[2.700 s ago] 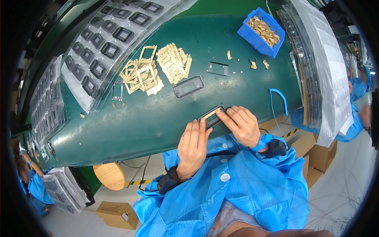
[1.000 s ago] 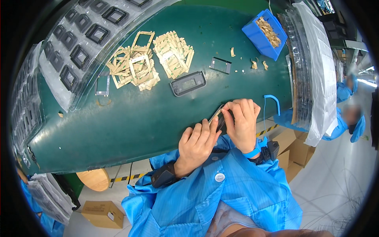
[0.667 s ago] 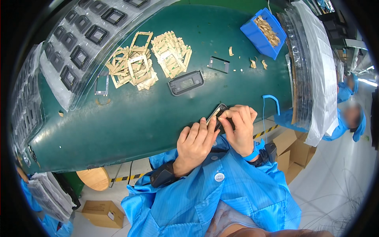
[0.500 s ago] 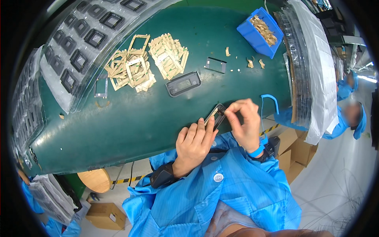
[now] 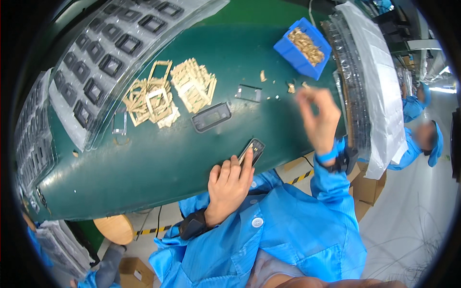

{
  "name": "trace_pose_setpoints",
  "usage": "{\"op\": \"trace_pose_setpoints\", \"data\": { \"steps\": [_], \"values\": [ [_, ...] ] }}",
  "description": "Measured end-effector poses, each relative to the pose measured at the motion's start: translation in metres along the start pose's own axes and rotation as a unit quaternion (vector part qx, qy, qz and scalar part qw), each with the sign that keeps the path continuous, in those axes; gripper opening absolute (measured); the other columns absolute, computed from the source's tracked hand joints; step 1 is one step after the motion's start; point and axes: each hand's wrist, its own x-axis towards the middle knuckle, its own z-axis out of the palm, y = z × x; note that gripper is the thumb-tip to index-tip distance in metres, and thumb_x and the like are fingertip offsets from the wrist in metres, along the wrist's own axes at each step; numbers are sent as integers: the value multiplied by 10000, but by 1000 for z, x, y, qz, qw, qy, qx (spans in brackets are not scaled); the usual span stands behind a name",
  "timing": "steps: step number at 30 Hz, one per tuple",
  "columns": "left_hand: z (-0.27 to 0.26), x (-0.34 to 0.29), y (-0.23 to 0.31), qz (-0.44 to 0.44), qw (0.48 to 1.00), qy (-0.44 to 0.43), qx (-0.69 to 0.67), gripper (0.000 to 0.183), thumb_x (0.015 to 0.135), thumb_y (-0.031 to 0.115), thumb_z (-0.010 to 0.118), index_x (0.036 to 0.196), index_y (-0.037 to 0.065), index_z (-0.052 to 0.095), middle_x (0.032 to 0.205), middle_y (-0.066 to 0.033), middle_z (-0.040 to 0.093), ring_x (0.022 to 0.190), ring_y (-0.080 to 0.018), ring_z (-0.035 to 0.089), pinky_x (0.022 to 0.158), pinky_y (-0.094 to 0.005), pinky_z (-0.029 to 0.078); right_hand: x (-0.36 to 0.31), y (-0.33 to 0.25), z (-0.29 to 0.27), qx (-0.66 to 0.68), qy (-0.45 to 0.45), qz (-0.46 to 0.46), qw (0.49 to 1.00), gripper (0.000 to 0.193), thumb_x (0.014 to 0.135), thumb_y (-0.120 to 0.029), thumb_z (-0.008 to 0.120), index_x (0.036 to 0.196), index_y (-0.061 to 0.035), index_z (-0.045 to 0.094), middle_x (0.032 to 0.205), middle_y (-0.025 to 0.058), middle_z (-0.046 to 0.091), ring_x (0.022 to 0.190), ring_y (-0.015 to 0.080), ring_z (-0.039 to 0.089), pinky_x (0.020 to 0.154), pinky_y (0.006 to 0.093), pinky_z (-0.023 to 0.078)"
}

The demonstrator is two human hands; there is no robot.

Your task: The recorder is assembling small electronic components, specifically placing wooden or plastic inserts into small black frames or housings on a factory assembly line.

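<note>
A small black plastic housing [image 5: 258,149] lies at the near edge of the green table, with a tan paper-backed strip along one side. My left hand [image 5: 229,185] holds it down, the index fingertip on its inner face; the thumb is hidden. Raised to the right, my right hand [image 5: 321,122] has thumb and fingertips brought together in a pinch. Motion blur hides what, if anything, is between them. Farther off lie a larger dark grey housing [image 5: 211,117] and a thin rectangular clear panel with a dark edge [image 5: 248,93].
Two piles of tan paper-backed frames [image 5: 156,98] [image 5: 194,84] lie behind the housings. A blue bin [image 5: 300,60] of tan scraps stands at the far right. Clear trays of black frames [image 5: 111,65] fill the left; stacked trays [image 5: 372,86] stand right. Loose scraps [image 5: 291,88] lie near the bin.
My right hand has left the small housing and moved up and right, toward the scraps and the bin. My left hand stays on the housing, its index finger now farther along it. The view has shifted slightly.
</note>
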Motion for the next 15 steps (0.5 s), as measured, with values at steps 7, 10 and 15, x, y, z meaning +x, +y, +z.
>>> {"op": "trace_pose_setpoints", "data": {
  "steps": [7, 10, 15],
  "values": [
    [4, 5, 0, 0, 1000, 1, -10, 479, 865, 295, 696, 1323, 158, 672, 1082, -106, 623, 953, -240, 552, 871, -393, 435, -71, -42, 25, 89, -119, -84, 985, 197, 742, -10, 784, 926, -16, 713, 865, 73, 667, 789, 246, 638, 661, 352, 493],
    [4, 4, -1, -2, 1000, 3, -10, 470, 864, 291, 694, 1314, 155, 678, 1082, -103, 622, 951, -238, 553, 864, -387, 437, -73, -39, 30, 87, -130, -106, 982, 239, 730, -6, 783, 956, -19, 706, 889, 72, 660, 792, 241, 640, 660, 346, 494],
    [6, 4, 1, -2, 1000, 16, -17, 463, 861, 285, 691, 1303, 145, 684, 1080, -102, 624, 959, -233, 558, 851, -383, 440, -70, -39, 26, 48, -144, -142, 978, 264, 695, -16, 728, 956, -7, 692, 907, 83, 647, 810, 244, 641, 669, 340, 508]
  ]
}}
